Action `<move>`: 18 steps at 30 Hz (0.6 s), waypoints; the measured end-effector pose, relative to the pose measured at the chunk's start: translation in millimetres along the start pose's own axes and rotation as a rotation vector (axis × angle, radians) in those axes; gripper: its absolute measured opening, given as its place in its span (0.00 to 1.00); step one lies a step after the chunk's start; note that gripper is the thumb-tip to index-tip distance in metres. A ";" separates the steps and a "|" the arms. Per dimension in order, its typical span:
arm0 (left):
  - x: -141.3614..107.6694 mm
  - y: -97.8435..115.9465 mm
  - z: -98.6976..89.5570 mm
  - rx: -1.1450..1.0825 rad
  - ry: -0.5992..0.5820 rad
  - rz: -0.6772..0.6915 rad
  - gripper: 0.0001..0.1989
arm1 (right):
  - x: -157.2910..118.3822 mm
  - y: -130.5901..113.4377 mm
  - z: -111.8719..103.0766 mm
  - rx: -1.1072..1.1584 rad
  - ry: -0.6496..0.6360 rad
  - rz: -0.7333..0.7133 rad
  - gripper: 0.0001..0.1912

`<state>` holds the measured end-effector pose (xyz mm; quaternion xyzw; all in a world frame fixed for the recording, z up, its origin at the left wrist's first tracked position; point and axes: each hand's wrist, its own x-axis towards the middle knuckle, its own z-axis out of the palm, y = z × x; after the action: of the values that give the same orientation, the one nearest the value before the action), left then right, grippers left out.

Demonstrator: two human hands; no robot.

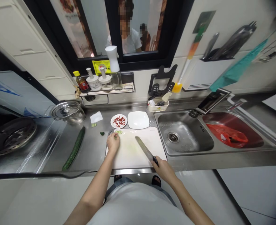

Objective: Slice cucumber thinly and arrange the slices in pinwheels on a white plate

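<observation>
My right hand (162, 167) grips the black handle of a kitchen knife (144, 148), whose blade lies slanted over the white cutting board (130, 157), tip pointing away to the left. At the board's upper left corner, my left hand (113, 143) is closed, with curled fingers and a bit of green at the fingertips. A few thin cucumber slices (119, 132) rest on the board just beyond those fingers. Left of the board are a small cucumber end piece (102, 133) and a long whole cucumber (74, 149). Part of what the left fingers hold is hidden.
Behind the board stand a plate of chopped red pieces (114, 126) and a white plate (138, 120). A double sink (187, 150) lies to the right, a red bag (231, 136) in its far basin. A lidded pot (79, 117) and white paper (96, 117) are left.
</observation>
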<state>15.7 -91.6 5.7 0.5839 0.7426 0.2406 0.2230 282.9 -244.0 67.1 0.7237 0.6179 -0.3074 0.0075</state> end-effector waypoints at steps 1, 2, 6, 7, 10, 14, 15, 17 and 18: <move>5.2 2.7 -0.1 0.031 0.002 0.021 0.14 | -0.4 0.1 -0.3 0.004 -0.006 0.004 0.14; 10.3 5.2 -0.2 0.067 -0.003 0.050 0.14 | -0.9 0.1 -0.9 0.007 -0.013 0.007 0.14; 28.3 13.5 -1.1 0.218 -0.077 0.178 0.14 | -3.0 -0.3 -3.8 0.003 -0.027 0.025 0.14; 32.1 15.2 -1.2 0.253 -0.099 0.199 0.14 | -3.3 -0.3 -4.4 0.000 -0.029 0.031 0.14; 41.5 18.7 -0.9 0.342 -0.166 0.232 0.15 | -3.4 0.1 -5.0 0.000 -0.037 0.046 0.14; 48.4 20.0 0.2 0.417 -0.239 0.258 0.15 | -3.4 1.8 -4.1 0.009 -0.032 0.048 0.14; 49.3 20.0 0.4 0.430 -0.250 0.266 0.15 | -3.3 2.4 -3.7 0.012 -0.028 0.042 0.14; 50.7 20.1 0.7 0.453 -0.259 0.281 0.16 | -3.1 4.0 -2.6 0.016 -0.019 0.034 0.13; 51.3 20.2 0.8 0.461 -0.259 0.288 0.16 | -2.9 4.8 -2.0 0.018 -0.016 0.032 0.13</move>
<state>20.4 -37.5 15.0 0.7444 0.6525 0.0182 0.1409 287.9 -246.9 68.3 0.7311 0.6033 -0.3184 0.0108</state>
